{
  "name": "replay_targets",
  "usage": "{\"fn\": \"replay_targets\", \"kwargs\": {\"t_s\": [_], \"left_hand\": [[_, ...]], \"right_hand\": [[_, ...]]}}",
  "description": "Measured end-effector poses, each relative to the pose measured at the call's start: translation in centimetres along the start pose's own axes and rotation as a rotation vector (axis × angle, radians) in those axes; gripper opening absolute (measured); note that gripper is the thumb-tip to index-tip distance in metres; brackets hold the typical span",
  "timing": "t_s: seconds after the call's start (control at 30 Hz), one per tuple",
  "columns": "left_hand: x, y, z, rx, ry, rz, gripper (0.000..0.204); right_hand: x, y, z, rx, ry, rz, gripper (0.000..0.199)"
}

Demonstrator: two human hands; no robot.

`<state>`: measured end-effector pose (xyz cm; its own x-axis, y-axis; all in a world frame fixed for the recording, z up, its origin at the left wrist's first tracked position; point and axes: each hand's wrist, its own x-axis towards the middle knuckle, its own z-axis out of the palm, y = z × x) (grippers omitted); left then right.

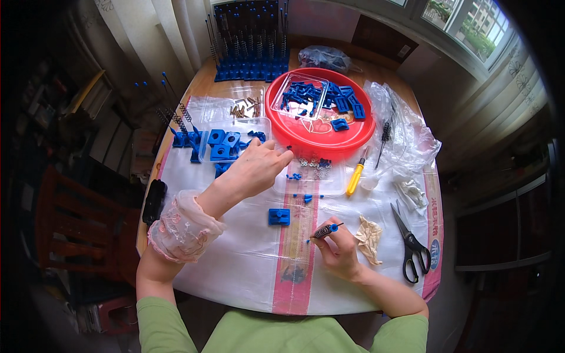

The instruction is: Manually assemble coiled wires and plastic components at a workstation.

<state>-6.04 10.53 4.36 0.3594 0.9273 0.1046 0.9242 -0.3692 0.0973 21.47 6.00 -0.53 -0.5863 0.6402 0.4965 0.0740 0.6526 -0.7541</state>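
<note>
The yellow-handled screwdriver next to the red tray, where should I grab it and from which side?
Grip the yellow handle, the thick lower end of the screwdriver; the thin shaft points up toward the red tray. Probably come from the right with the right hand, since the clear tray of small parts lies close on its left.

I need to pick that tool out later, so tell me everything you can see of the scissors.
The scissors have black looped handles and grey metal-looking blades. They lie flat and shut on the plastic-covered table, near its right edge, blades pointing away from the person, handles toward them. Nothing touches them; a crumpled paper scrap lies to their left.
</note>
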Motion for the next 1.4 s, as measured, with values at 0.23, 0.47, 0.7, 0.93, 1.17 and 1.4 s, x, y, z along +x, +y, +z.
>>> {"fn": "replay_targets", "kwargs": {"t_s": [0.23,0.47,0.7,0.93,1.17,1.4], "left_hand": [[-0.7,0.1,-0.6,-0.092,0.122,0.027,0.026],[-0.1,-0.8,0.7,0.229,0.109,0.07,0.015],[0.2,-1.1,1.0,0.272,0.052,0.073,0.013],[0.2,-1.1,0.6,0.219,-0.02,0.034,0.023],[-0.4,-0.3,0.2,0.146,-0.089,0.03,0.029],[-0.4,0.5,-0.2,0.067,-0.091,0.036,0.027]], "right_hand": [[0.1,-0.1,0.0,0.005,-0.002,0.0,0.022],[0.0,-0.3,0.1,0.022,0.003,0.021,0.022],[0.0,-0.1,0.1,0.015,0.008,0.005,0.02],[0.0,-0.2,0.1,0.01,0.004,0.004,0.02],[0.0,-0.1,0.1,0.007,-0.003,0.002,0.021],[-0.1,0.0,0.1,0.013,0.003,-0.002,0.021]]}}
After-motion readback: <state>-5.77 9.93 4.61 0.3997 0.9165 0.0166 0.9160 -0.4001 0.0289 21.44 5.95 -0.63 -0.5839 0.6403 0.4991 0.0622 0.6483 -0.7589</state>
